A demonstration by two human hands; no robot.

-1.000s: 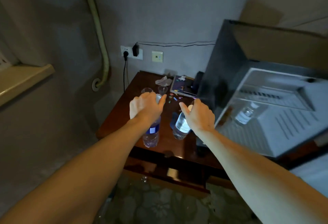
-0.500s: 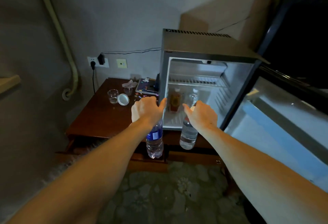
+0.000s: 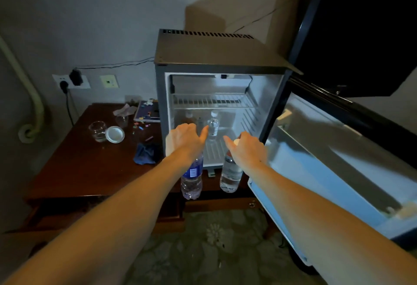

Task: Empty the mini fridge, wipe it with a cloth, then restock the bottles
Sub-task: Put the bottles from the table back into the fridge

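Observation:
The mini fridge (image 3: 225, 54) stands with its door (image 3: 338, 172) swung wide to the right. My left hand (image 3: 185, 140) grips the top of a blue-labelled water bottle (image 3: 193, 178), which hangs in front of the fridge opening. My right hand (image 3: 247, 148) holds a clear water bottle (image 3: 231, 174) by its neck, just right of the first. Inside on the fridge floor stand a small water bottle (image 3: 213, 124) and a brownish bottle (image 3: 188, 116), partly hidden by my left hand. A blue cloth (image 3: 145, 154) lies crumpled on the wooden table (image 3: 85, 167).
On the table's back part sit a glass (image 3: 97, 131), a white lid (image 3: 115, 134), a book (image 3: 147, 113), tissue and small coloured scraps. A wire shelf (image 3: 212, 101) spans the fridge's upper part. A dark TV (image 3: 361, 36) hangs at the upper right. Patterned carpet (image 3: 214, 251) lies below.
My view has swung right from the table to the open fridge. Both hands have carried their bottles from over the table to the fridge's front, closer to its opening.

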